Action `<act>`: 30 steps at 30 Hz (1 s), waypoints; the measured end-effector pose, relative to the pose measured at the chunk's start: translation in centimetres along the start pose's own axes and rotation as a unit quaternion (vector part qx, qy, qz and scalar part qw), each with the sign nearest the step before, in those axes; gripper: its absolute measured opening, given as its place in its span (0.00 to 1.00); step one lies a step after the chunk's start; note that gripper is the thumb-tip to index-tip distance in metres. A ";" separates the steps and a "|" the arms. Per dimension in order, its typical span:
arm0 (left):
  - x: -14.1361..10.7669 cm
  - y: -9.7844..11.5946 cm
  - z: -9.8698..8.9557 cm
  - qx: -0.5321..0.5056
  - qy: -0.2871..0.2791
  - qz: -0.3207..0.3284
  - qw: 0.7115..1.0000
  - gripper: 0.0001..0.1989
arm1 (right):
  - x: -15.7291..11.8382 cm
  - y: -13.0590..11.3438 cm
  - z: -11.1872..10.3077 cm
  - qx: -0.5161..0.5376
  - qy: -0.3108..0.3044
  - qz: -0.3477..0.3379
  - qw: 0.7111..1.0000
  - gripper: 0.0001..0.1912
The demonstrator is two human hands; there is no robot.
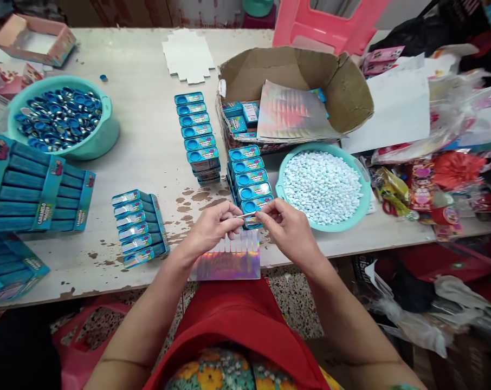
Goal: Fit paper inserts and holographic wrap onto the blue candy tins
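Observation:
Between my two hands a thin, pale sticker strip (245, 215) is stretched, seen nearly edge-on. My left hand (213, 226) pinches its left end, and my right hand (288, 226) pinches the other. Right below and behind the fingers runs a row of blue candy packs (251, 177) with round recesses on top; the nearest pack is partly hidden. Under my wrists, at the table's front edge, lies a shiny holographic sticker sheet (227, 264). To the left, a group of blue packs (137, 232) carries silvery strips across the tops.
Another row of blue packs (196, 130) stands farther back. A basin of pale candies (322, 187) is at right, a basin of blue caps (60, 119) at left. Behind stands a cardboard box (286, 62). Filled blue display boxes (34, 187) crowd the left; wrappers (432, 184) clutter the right.

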State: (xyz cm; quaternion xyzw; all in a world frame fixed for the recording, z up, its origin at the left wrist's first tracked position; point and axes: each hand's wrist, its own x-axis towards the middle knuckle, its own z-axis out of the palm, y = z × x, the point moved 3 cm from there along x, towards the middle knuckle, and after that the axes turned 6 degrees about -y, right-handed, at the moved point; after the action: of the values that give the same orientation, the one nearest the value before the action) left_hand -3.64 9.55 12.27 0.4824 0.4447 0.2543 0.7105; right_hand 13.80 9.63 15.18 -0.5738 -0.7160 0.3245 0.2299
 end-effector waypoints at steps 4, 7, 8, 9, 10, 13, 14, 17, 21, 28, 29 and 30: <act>0.4 -0.3 -0.6 -0.117 -0.074 -0.037 0.990 0.17 | 0.7 -0.2 -1.4 0.055 -0.068 -0.011 0.996 0.09; 0.3 -1.5 -1.3 -0.199 0.003 -0.028 0.980 0.19 | 0.7 -0.4 -2.2 0.082 -0.101 0.006 0.991 0.10; 0.2 -1.9 -1.5 -0.203 0.046 -0.015 0.978 0.20 | 0.7 -0.4 -2.4 0.085 -0.108 0.016 0.990 0.10; 0.0 -2.1 -1.6 -0.194 0.085 0.003 0.977 0.21 | 0.7 -0.4 -2.5 0.087 -0.113 0.025 0.989 0.11; -0.3 -2.1 -1.5 -0.174 0.112 0.028 0.978 0.22 | 0.8 -0.5 -2.6 0.090 -0.123 0.033 0.988 0.11; -1.0 -1.0 -0.7 -0.058 0.117 0.105 0.986 0.29 | 0.9 -0.7 -2.7 0.106 -0.160 0.042 0.981 0.12; -1.0 -0.5 -0.3 -0.008 0.097 0.113 0.989 0.30 | 0.9 -0.7 -2.7 0.111 -0.170 0.043 0.978 0.12; -0.8 0.4 0.4 0.104 0.028 0.091 0.990 0.19 | 1.0 -0.8 -2.6 0.117 -0.205 0.045 0.971 0.12; 0.2 0.0 0.2 0.077 -0.010 0.051 0.996 0.11 | 1.7 -0.2 -2.3 0.092 -0.222 0.054 0.969 0.11; 2.5 -1.3 -0.1 0.033 0.047 0.045 0.997 0.07 | 4.4 1.6 -0.9 -0.073 -0.146 0.113 0.980 0.06; 2.8 -1.6 -0.1 0.042 0.053 0.048 0.997 0.06 | 4.6 1.8 -0.8 -0.093 -0.144 0.119 0.978 0.06; 3.2 -1.9 -0.1 0.054 0.058 0.051 0.996 0.06 | 4.8 2.0 -0.8 -0.109 -0.141 0.128 0.976 0.06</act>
State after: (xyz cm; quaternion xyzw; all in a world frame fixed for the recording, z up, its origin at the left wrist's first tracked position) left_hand -2.29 11.36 9.30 0.5263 0.4731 0.2941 0.6424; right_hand 14.60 14.69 14.08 -0.6306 -0.6931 0.3487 0.0197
